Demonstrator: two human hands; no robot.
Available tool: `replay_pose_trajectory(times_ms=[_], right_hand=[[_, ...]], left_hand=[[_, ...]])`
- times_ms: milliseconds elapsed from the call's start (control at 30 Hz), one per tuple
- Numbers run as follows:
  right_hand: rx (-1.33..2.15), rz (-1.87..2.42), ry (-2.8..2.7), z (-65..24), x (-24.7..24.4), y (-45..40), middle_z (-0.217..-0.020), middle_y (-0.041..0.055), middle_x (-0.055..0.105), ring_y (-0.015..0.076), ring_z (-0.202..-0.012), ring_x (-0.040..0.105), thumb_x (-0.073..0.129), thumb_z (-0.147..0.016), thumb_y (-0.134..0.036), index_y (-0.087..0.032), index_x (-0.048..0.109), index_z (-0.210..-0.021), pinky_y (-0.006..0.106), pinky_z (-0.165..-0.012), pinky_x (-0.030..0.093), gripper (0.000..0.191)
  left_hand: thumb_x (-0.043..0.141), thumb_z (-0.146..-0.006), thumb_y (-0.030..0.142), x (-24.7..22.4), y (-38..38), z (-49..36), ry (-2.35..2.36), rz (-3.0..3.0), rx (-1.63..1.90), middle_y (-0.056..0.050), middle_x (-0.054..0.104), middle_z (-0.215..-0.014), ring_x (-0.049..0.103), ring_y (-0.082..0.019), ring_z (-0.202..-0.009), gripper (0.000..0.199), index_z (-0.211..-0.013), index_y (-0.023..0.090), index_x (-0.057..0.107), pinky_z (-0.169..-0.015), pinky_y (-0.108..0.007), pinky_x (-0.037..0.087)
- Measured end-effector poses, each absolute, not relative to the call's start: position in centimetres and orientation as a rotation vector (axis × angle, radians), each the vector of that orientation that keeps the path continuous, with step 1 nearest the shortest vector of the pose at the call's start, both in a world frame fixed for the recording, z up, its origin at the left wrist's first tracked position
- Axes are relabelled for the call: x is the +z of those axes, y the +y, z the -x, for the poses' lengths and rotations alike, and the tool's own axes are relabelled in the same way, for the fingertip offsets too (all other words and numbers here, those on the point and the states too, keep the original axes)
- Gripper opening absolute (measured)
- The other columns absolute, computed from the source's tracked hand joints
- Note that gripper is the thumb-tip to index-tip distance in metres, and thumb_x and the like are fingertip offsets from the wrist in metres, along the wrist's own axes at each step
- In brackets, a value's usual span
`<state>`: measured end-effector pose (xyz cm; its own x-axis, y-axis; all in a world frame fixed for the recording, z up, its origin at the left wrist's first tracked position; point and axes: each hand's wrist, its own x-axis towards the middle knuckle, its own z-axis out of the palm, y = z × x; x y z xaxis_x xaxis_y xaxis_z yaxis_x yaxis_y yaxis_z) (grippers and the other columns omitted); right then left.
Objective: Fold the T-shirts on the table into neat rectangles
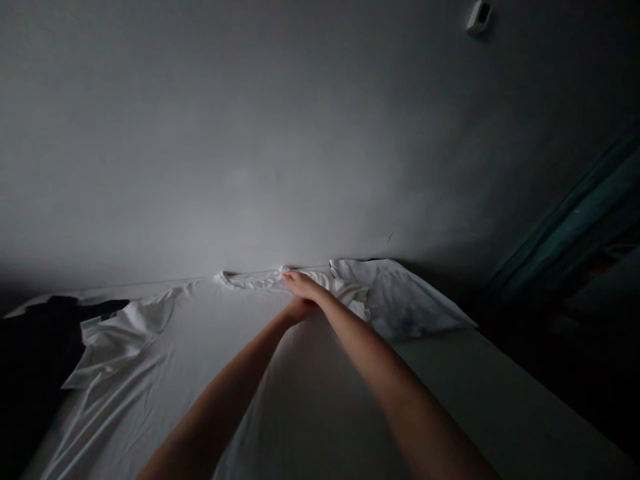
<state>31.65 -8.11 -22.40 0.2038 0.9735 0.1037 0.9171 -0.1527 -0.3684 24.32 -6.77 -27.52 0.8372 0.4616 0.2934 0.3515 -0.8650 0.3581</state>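
Note:
A white T-shirt [200, 360] lies spread over the bed, its neckline near the wall and one sleeve stretched out to the left. My right hand [306, 285] is closed on the shirt's cloth beside the collar, at the right shoulder. Just below it and partly covered by it, my left hand [299, 309] grips the same shirt; most of its fingers are hidden. From the hands, the cloth hangs in a raised fold toward me. Bunched fabric of the right sleeve [357, 297] shows beyond my right wrist.
A pale grey-white cloth, perhaps a pillow [400, 293], lies at the bed's far right. Dark clothing [40, 360] is at the left edge. A plain wall [270, 147] rises behind the bed [490, 400]. Teal curtain-like fabric [575, 207] hangs at the right.

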Motion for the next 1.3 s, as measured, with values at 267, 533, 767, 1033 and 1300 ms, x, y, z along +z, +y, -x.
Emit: replay_pose_trajectory(times_ms=[267,533,767,1033,1300], right_hand=[[0.147,2.262,-1.677,-30.5,-25.6,-6.0,-0.154,0.0150,0.046,0.0242,-0.143,0.040,0.040,-0.103,-0.026,-0.016,0.053,-0.144,0.036,-0.116,0.031,0.044],[0.256,2.427,-1.689,-31.6,-27.2,-5.6,-0.168,-0.0041,0.017,0.0394,-0.153,0.011,0.032,-0.099,-0.067,-0.047,0.030,-0.155,0.074,-0.114,0.008,0.059],[0.189,2.492,-1.577,-32.1,-26.8,-7.3,-0.167,0.0102,0.019,0.0301,-0.153,0.019,0.035,-0.102,-0.057,-0.028,0.025,-0.160,0.059,-0.121,0.014,0.065],[0.009,2.543,-1.396,-33.7,-25.3,-12.2,-0.151,0.0211,0.047,0.0325,-0.146,0.034,0.048,-0.100,-0.042,-0.014,0.059,-0.137,0.050,-0.120,0.021,0.048],[0.044,2.439,-1.519,-31.1,-24.7,-7.4,-0.136,0.0203,0.061,0.0280,-0.131,0.052,0.050,-0.100,-0.038,-0.013,0.066,-0.125,0.038,-0.112,0.033,0.039]], left_hand=[[0.038,-0.098,0.039,-27.4,3.8,-8.4,1.442,-2.743,0.386,-0.012,0.045,-0.156,0.040,-0.031,-0.143,0.052,-0.146,0.020,0.050,-0.117,-0.052,0.031],[0.025,-0.098,0.059,-28.3,5.5,-5.9,1.622,-2.663,0.197,-0.015,0.021,-0.166,0.016,-0.036,-0.153,0.076,-0.160,0.016,0.022,-0.120,-0.063,0.013],[0.021,-0.099,0.053,-27.0,3.8,-5.6,1.573,-2.656,0.152,-0.014,0.021,-0.166,0.015,-0.040,-0.152,0.070,-0.159,0.017,0.026,-0.115,-0.070,0.017],[0.026,-0.099,0.049,-27.2,1.1,-1.7,1.739,-2.609,0.163,-0.019,0.031,-0.162,0.027,-0.042,-0.148,0.066,-0.155,0.015,0.036,-0.115,-0.061,0.025],[0.025,-0.102,0.044,-27.5,-1.3,-3.3,1.722,-2.695,0.191,-0.014,0.028,-0.164,0.025,-0.032,-0.151,0.062,-0.156,0.017,0.034,-0.120,-0.056,0.021]])
